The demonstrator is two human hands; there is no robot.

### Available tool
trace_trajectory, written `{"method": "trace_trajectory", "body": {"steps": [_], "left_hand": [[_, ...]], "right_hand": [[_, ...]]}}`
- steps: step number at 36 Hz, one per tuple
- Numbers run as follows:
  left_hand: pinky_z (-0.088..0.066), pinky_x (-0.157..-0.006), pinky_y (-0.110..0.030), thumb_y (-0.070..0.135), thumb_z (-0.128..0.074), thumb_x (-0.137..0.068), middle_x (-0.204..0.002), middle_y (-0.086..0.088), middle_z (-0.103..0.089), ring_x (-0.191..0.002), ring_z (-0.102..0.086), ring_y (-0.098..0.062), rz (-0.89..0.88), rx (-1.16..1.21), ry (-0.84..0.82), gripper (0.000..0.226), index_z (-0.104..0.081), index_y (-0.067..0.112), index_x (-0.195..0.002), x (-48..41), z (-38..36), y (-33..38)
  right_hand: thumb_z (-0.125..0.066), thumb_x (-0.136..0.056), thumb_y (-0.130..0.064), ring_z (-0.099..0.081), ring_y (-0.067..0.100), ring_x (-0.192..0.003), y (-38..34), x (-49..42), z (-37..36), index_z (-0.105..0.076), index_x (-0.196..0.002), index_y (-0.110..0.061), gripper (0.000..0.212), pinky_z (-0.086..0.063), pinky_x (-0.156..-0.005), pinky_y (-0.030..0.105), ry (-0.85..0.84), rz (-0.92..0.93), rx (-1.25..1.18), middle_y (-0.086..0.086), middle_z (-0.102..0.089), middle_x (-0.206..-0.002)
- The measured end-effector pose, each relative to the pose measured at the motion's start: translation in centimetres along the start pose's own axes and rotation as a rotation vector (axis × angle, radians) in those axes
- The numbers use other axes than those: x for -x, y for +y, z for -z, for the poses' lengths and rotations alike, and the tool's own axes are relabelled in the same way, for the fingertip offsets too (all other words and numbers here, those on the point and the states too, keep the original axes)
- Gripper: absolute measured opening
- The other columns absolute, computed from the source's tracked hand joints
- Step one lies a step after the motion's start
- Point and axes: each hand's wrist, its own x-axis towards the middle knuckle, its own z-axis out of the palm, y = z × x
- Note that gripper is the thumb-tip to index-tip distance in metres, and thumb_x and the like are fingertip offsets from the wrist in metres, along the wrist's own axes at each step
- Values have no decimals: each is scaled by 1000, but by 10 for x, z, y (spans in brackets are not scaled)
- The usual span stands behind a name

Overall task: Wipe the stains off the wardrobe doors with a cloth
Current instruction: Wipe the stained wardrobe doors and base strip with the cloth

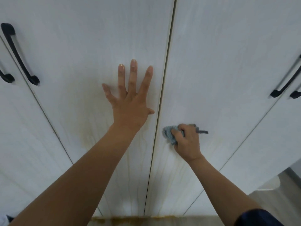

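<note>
**White wardrobe doors (228,54) fill the view, cloth (168,133) on the right middle door**

Four white doors stand side by side, separated by three narrow dark gaps. The middle gap (163,88) runs between the two hands. Free door surface lies above both hands and to both sides, up to the handles. Four black handles (19,51) are visible, two near the left edge and two near the right edge, all well apart from the hands.

The left hand (132,101) lies flat on the door left of the middle gap, with fingers straight and spread, and holds nothing. The right hand (187,142) curls its fingers around the crumpled blue-grey cloth and holds it against the door just right of that gap.

Yellow-brown stains (88,137) run down in thin streaks below both hands. A brown line (114,220) lies along the bottom edge. A dark sleeve (254,217) shows at the lower right corner.
</note>
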Motion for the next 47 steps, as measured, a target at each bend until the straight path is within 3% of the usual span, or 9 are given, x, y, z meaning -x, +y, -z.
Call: {"method": "trace_trajectory", "body": {"steps": [5, 8, 15, 25, 29, 35, 39, 44, 47], "left_hand": [[-15, -110, -82, 75, -83, -57, -173, -8, 2, -159, 0, -37, -5, -34, 48, 143, 3, 38, -164, 1, -3, -1], [-15, -110, -82, 76, -83, -58, -173, -8, 4, -159, 1, -38, -12, -16, 54, 142, 3, 38, -164, 2, -5, 0], [-14, -109, -83, 75, -83, -57, -173, -10, 2, -159, 1, -38, 2, -14, 31, 143, 6, 39, -164, 1, -3, 1], [-12, -110, -83, 73, -84, -59, -173, -5, 12, -158, 10, -35, 5, 30, -42, 144, 11, 42, -162, 0, 3, 1], [-9, -111, -83, 71, -84, -60, -171, -3, 19, -157, 16, -34, 4, 51, -72, 144, 15, 43, -161, -1, 3, 1], [-12, -110, -83, 68, -86, -59, -172, -9, 13, -158, 11, -38, 13, 41, -57, 145, 10, 39, -163, 2, 6, 6], [-19, -112, -79, 65, -88, -59, -172, -12, 7, -158, 5, -37, 31, 49, -14, 141, -1, 36, -165, 17, -2, 11], [-20, -111, -79, 63, -90, -54, -172, -15, 0, -159, -4, -39, 6, -49, -17, 145, -4, 30, -166, 57, -37, 15], [-14, -110, -83, 61, -92, -54, -172, -17, 0, -158, 0, -40, -3, -110, -50, 147, -3, 29, -166, 72, -51, 14]], "right_hand": [[-75, -72, 4, -54, 28, -82, 3, 17, 8, -66, -101, -9, 33, -47, -62, 34, -145, 61, -56, 12, -59, -100], [-70, -84, -2, -59, 32, -83, 15, -10, 33, -76, -99, -3, 16, -49, -68, 36, -17, 26, -69, 20, -66, -96], [-52, -76, 9, -47, 31, -94, 43, -51, 55, -69, -109, -2, 39, -37, -84, 35, 261, -238, 6, 19, -53, -104], [-71, -70, 7, -50, 28, -86, 40, 48, 20, -59, -109, -14, 46, -45, -66, 35, -149, 22, 31, 9, -52, -107], [-59, -87, 0, -56, 34, -85, 53, 16, 49, -69, -108, -5, 24, -50, -67, 38, 0, -65, 19, 19, -61, -100], [-46, -79, 4, -45, 33, -97, 80, -20, 78, -70, -109, 1, 38, -41, -81, 38, 175, -268, 51, 11, -44, -110], [-51, -92, 2, -46, 33, -89, 81, 17, 56, -62, -110, 0, 22, -42, -74, 41, 92, -144, 84, 14, -46, -105], [-76, -63, 17, -50, 30, -80, 79, 76, 45, -66, -97, -4, 41, -40, -75, 39, -182, -53, 78, 15, -54, -97], [-73, -68, 12, -53, 31, -82, 87, 76, 55, -69, -100, -5, 37, -43, -73, 38, -200, -71, 20, 15, -59, -98]]}}
